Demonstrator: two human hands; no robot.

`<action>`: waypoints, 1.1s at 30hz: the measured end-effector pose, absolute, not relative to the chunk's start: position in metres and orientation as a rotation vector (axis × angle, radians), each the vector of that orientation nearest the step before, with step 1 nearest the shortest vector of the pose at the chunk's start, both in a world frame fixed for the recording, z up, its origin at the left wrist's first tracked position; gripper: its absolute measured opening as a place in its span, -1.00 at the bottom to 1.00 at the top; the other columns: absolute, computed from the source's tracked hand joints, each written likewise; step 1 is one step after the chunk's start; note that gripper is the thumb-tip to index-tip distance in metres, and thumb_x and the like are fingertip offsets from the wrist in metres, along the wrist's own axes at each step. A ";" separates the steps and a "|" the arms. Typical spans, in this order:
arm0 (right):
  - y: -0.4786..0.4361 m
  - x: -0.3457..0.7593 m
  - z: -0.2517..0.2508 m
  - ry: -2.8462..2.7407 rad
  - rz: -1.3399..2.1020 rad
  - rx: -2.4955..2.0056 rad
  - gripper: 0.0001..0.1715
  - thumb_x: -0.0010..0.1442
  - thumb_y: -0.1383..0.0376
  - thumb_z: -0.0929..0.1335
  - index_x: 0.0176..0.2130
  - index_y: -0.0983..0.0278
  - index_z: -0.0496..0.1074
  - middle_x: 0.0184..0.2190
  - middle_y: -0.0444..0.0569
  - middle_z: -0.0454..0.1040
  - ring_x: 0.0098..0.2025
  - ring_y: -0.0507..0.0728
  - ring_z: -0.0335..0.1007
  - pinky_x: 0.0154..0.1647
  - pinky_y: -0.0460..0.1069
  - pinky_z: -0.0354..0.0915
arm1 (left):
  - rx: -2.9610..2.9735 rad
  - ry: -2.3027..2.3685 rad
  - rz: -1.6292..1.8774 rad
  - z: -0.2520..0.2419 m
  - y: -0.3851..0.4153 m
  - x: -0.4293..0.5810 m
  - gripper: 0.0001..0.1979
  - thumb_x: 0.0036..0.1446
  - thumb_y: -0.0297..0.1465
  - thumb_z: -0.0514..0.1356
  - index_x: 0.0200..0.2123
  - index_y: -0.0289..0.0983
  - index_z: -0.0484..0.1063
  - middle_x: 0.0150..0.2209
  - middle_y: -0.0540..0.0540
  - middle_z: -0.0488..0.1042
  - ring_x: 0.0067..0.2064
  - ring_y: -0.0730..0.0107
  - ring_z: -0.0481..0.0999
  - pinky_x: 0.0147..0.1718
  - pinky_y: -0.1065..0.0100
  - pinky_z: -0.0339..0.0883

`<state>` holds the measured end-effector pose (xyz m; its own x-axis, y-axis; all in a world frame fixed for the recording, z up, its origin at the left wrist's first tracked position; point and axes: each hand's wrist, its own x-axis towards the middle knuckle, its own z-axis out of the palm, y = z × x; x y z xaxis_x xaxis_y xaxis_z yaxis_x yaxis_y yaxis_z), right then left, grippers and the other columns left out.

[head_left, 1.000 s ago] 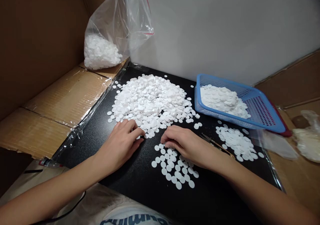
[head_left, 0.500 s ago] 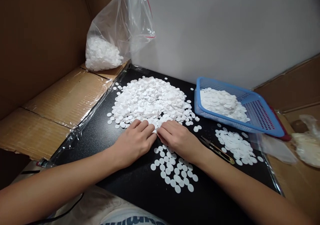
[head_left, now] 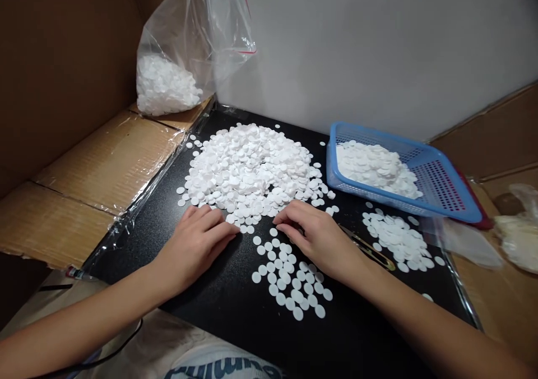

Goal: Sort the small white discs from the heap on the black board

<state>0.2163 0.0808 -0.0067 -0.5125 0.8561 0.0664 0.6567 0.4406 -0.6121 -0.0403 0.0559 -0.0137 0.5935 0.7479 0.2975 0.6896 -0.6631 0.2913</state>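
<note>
A large heap of small white discs (head_left: pixel 247 160) covers the back middle of the black tabletop. My left hand (head_left: pixel 195 244) rests at the heap's front left edge, fingers loosely bent, with the index finger reaching to a few discs at the front. No disc shows in its grasp. Across a gap, my right hand (head_left: pixel 313 230) arches over the table at the heap's front right. Its thumb and index finger are apart, close to a single disc (head_left: pixel 273 232). Between my forearms lies a loose spread of discs (head_left: pixel 290 281), mostly one layer deep.
A blue plastic basket (head_left: pixel 403 202) holding more discs stands at the back right. In front of it are a smaller disc pile (head_left: pixel 397 241) and thread snips (head_left: pixel 370 250), partly behind my right wrist. A clear bag of discs (head_left: pixel 166 84) sits on the cardboard (head_left: pixel 96 160) at left.
My hands were together at the heap's front edge and have moved apart, the left one leftward and the right one slightly right. Discs at the heap's front edge now show between them.
</note>
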 end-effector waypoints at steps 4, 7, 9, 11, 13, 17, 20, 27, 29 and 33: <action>0.078 0.205 -0.007 -2.350 0.761 -1.132 -0.91 0.31 0.41 0.32 -0.25 0.24 0.42 -0.29 -0.03 0.44 -0.20 0.14 0.38 -0.19 0.04 0.34 | 2.660 1.266 0.597 -0.014 0.054 -0.046 -0.84 0.36 -0.43 0.07 -0.21 -0.24 0.46 -0.38 -0.02 0.39 -0.30 0.32 0.31 -0.27 0.28 0.05; 0.078 0.194 -0.008 -2.399 0.742 -1.096 -0.94 0.29 0.40 0.35 -0.26 0.26 0.42 -0.30 -0.02 0.44 -0.19 0.15 0.36 -0.16 0.05 0.33 | 2.684 1.261 0.576 -0.016 0.053 -0.044 -0.84 0.36 -0.44 0.07 -0.20 -0.25 0.46 -0.36 -0.03 0.39 -0.29 0.31 0.30 -0.27 0.27 0.04; 0.079 0.187 -0.011 -2.437 0.707 -1.071 -0.93 0.29 0.42 0.34 -0.26 0.26 0.42 -0.30 -0.03 0.44 -0.19 0.15 0.35 -0.16 0.04 0.31 | 2.720 1.261 0.554 -0.019 0.052 -0.042 -0.83 0.36 -0.43 0.06 -0.16 -0.24 0.46 -0.34 -0.05 0.39 -0.28 0.29 0.30 -0.26 0.26 0.04; 0.080 0.182 -0.016 -2.476 0.647 -1.042 -0.93 0.29 0.41 0.34 -0.26 0.27 0.43 -0.32 -0.03 0.43 -0.21 0.15 0.35 -0.17 0.03 0.30 | 2.780 1.264 0.533 -0.020 0.052 -0.039 -0.83 0.36 -0.42 0.06 -0.13 -0.24 0.46 -0.31 -0.07 0.40 -0.26 0.26 0.30 -0.24 0.24 0.04; 0.082 0.178 -0.021 -2.529 0.535 -1.005 -0.94 0.30 0.38 0.35 -0.26 0.28 0.43 -0.33 -0.02 0.43 -0.22 0.15 0.35 -0.17 0.04 0.29 | 2.843 1.264 0.517 -0.021 0.053 -0.036 -0.83 0.35 -0.39 0.09 -0.14 -0.25 0.48 -0.30 -0.08 0.41 -0.25 0.23 0.29 -0.24 0.23 0.04; 0.085 0.178 -0.023 -2.633 0.209 -0.904 -0.79 0.35 0.36 0.27 -0.33 0.30 0.42 -0.38 0.01 0.43 -0.29 0.16 0.32 -0.21 0.06 0.25 | 2.951 1.242 0.496 -0.017 0.060 -0.030 -0.84 0.32 -0.36 0.14 -0.26 -0.26 0.49 -0.33 -0.08 0.41 -0.26 0.22 0.29 -0.22 0.21 0.04; 0.089 0.192 -0.016 -2.519 0.227 -0.920 -0.82 0.32 0.41 0.28 -0.34 0.28 0.40 -0.40 -0.02 0.45 -0.32 0.12 0.33 -0.25 0.03 0.26 | 3.027 1.168 0.479 -0.014 0.066 -0.027 -0.85 0.31 -0.42 0.15 -0.31 -0.27 0.49 -0.36 -0.07 0.40 -0.27 0.22 0.29 -0.21 0.20 0.05; 0.086 0.249 -0.014 -2.428 0.378 -1.164 -0.88 0.29 0.40 0.32 -0.32 0.23 0.38 -0.41 -0.08 0.46 -0.35 0.11 0.39 -0.24 0.06 0.27 | 2.971 1.073 0.562 -0.021 0.063 -0.020 -0.78 0.36 -0.42 0.06 -0.25 -0.31 0.50 -0.35 -0.08 0.41 -0.25 0.24 0.30 -0.21 0.21 0.07; 0.082 0.255 -0.019 -2.421 0.435 -1.186 -0.91 0.30 0.38 0.32 -0.29 0.24 0.39 -0.36 -0.06 0.46 -0.30 0.12 0.40 -0.22 0.06 0.29 | 2.945 1.071 0.572 -0.023 0.060 -0.019 -0.78 0.37 -0.43 0.04 -0.21 -0.32 0.50 -0.34 -0.09 0.42 -0.25 0.24 0.31 -0.21 0.20 0.08; 0.076 0.251 -0.025 -2.314 0.492 -1.206 -0.88 0.34 0.37 0.28 -0.18 0.25 0.42 -0.26 0.01 0.43 -0.21 0.15 0.40 -0.19 0.04 0.35 | 2.876 1.072 0.552 -0.023 0.054 -0.018 -0.78 0.37 -0.44 0.03 -0.12 -0.31 0.47 -0.26 -0.13 0.46 -0.20 0.23 0.35 -0.20 0.19 0.14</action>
